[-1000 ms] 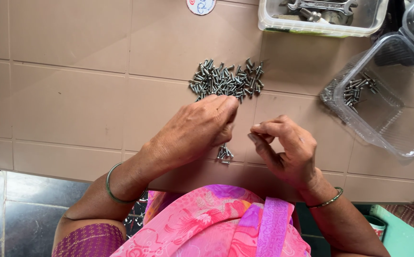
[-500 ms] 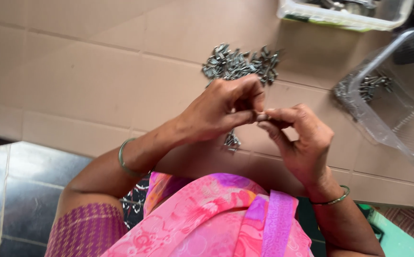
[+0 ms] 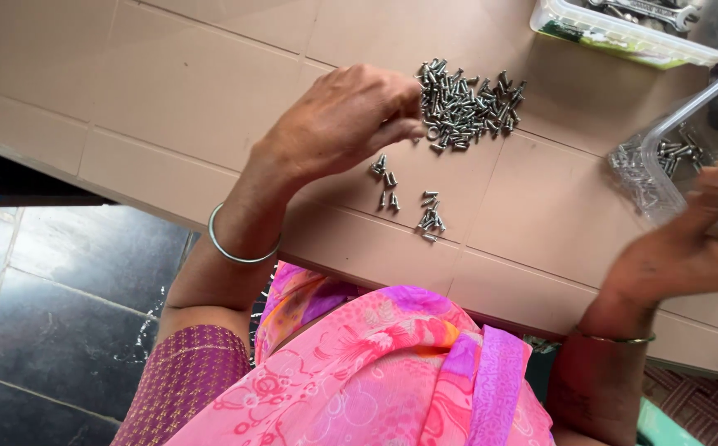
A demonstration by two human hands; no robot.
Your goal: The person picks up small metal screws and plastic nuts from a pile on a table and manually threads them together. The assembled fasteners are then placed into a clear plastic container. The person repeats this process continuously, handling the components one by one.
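Your hands have split apart since half a second ago, when they were pinched together over the tiles. Now your left hand (image 3: 342,116) is up at the big pile of screws (image 3: 464,106), fingers curled loosely and the fingertips right at the pile's near edge; can't tell if you've actually got a screw pinched in there. Your right hand (image 3: 701,239) has swung out to the clear plastic tub (image 3: 664,177) on the right, fingers bunched together at its rim, but it's blurry so I can't say whether anything's in them. That tub has a small bunch of screws (image 3: 672,153) sitting in its far corner. Further back there's a second clear box (image 3: 623,33), with a wrench (image 3: 648,8) or two in it. Between your hands, two little clusters of loose screws (image 3: 431,216) lie on the tan tiled counter (image 3: 127,83), just below the main pile.
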